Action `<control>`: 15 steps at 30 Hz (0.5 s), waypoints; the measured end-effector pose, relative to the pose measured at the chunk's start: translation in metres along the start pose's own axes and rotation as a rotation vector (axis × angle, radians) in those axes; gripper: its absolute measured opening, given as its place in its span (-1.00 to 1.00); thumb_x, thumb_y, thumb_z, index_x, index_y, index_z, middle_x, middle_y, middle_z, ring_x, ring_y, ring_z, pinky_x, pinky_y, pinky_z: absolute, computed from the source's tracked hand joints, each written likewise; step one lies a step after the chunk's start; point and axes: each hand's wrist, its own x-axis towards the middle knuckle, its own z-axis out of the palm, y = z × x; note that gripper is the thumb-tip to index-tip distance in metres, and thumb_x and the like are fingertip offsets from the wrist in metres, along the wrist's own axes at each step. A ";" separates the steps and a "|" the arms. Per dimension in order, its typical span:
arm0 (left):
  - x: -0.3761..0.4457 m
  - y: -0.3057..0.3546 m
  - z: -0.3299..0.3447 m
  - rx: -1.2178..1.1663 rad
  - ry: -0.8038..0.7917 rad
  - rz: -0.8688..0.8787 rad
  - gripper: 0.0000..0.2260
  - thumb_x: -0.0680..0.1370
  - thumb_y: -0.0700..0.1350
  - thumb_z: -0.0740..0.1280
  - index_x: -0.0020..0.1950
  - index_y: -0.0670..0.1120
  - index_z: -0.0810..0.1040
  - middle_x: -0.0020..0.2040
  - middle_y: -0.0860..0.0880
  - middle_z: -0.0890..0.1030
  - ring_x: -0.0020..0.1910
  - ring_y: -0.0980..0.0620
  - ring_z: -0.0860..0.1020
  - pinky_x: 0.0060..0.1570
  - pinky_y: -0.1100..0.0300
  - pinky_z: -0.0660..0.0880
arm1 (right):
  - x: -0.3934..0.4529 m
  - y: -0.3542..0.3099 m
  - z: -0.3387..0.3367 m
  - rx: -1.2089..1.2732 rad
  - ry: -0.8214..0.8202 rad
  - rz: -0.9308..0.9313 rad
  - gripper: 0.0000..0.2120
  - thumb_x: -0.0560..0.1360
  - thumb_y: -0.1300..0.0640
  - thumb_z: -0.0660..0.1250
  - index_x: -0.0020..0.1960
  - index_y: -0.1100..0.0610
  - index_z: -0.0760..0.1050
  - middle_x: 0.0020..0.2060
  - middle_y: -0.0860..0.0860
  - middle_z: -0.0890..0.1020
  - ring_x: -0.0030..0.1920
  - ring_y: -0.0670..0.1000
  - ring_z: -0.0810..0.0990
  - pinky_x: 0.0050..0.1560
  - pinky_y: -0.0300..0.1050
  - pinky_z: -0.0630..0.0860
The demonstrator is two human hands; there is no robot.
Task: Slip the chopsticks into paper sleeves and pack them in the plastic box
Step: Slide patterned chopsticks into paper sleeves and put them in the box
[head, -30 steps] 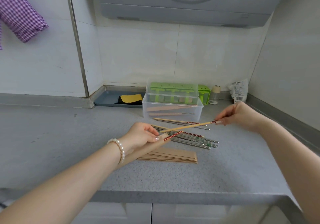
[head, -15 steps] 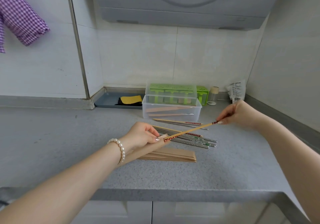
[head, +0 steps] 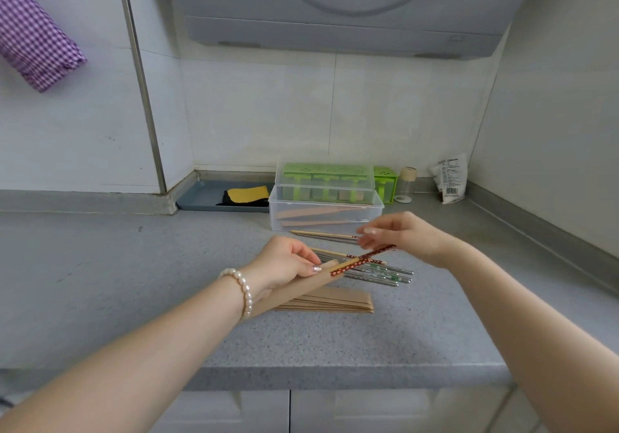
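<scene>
My left hand (head: 284,262) grips a brown paper sleeve (head: 294,293) held slanted above the counter. A pair of wooden chopsticks (head: 361,260) is partly inside it, and the red patterned ends stick out to the right. My right hand (head: 408,235) hovers at those ends with fingers loosely extended; the tip of one chopstick touches it below the thumb. Loose wooden and metal chopsticks (head: 385,272) lie on the counter behind. A stack of empty sleeves (head: 335,302) lies under my left hand. The clear plastic box (head: 325,213) at the back holds sleeved chopsticks.
A green lidded container (head: 325,178) stands behind the box, beside a blue tray (head: 201,198) with a yellow cloth. A small jar (head: 406,185) and a white packet (head: 450,178) sit at the back right corner. The counter's front edge (head: 335,375) runs below my arms.
The chopsticks have slid further into the sleeve. My right hand has moved left toward the sleeve and its fingers have loosened from the pinch on the chopstick end.
</scene>
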 end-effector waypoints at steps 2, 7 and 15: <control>0.001 0.000 0.001 -0.009 0.009 -0.004 -0.88 0.43 -0.25 0.41 -0.22 -0.03 0.60 -0.18 -0.07 0.64 -0.12 0.01 0.57 -0.07 0.19 0.49 | 0.004 -0.001 0.012 0.100 -0.032 0.007 -0.69 0.57 -0.02 0.14 0.22 0.07 0.47 0.13 0.08 0.61 0.13 0.00 0.60 0.30 -0.02 0.43; 0.002 -0.002 0.004 -0.012 0.036 -0.004 -0.86 0.42 -0.27 0.42 -0.25 -0.03 0.60 -0.16 -0.10 0.65 -0.08 -0.03 0.58 -0.01 0.14 0.51 | 0.013 -0.005 0.036 0.285 -0.135 0.030 -0.45 0.46 -0.26 0.01 0.32 -0.01 0.36 0.33 0.10 0.44 0.30 0.05 0.45 0.40 0.06 0.29; 0.004 -0.007 0.003 -0.010 0.033 -0.026 -0.81 0.42 -0.31 0.41 -0.28 -0.02 0.59 -0.19 -0.05 0.63 -0.09 -0.01 0.57 0.00 0.15 0.48 | 0.014 -0.006 0.053 0.214 -0.170 0.033 -0.44 0.44 -0.34 -0.05 0.30 -0.12 0.38 0.27 -0.04 0.46 0.33 -0.02 0.39 0.45 0.10 0.16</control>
